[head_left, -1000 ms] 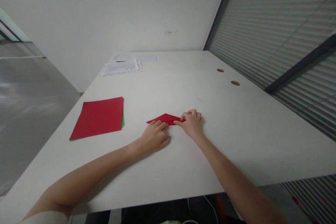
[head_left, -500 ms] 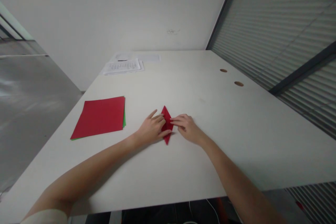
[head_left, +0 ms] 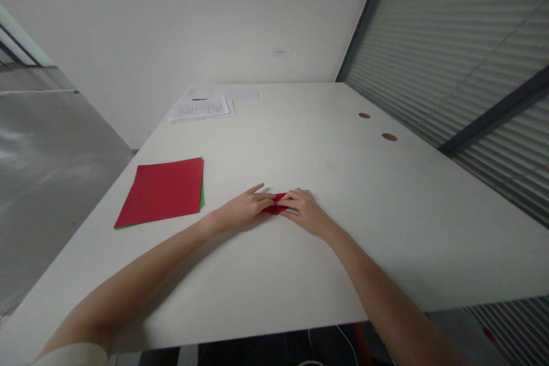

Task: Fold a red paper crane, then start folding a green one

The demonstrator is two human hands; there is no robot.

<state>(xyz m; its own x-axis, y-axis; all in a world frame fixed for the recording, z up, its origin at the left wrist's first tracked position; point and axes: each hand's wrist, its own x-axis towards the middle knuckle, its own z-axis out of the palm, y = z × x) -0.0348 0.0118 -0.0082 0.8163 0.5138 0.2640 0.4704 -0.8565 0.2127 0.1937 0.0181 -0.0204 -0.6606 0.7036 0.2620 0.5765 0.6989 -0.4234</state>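
A small folded red paper (head_left: 278, 206) lies near the middle of the white table, mostly covered by fingers. From its left side my left hand (head_left: 246, 209) grips it, the index finger or another finger sticking out above. On the opposite side my right hand (head_left: 303, 210) has its fingertips closed on the paper's right end, where a sliver of white shows under the fingers. The fingertips of both hands nearly meet over it. How the folds run is hidden.
Left of my hands lies a stack of red sheets (head_left: 165, 191) with green sheets (head_left: 202, 197) beneath. Printed papers (head_left: 201, 107) rest at the table's far left. Two round holes (head_left: 389, 137) pierce the table (head_left: 334, 274) near the blinds (head_left: 437, 40) on the right.
The folded red paper has turned from standing lengthwise, points away and towards me, to lying crosswise between my hands. My right fingers have moved from its edge to gripping its end.
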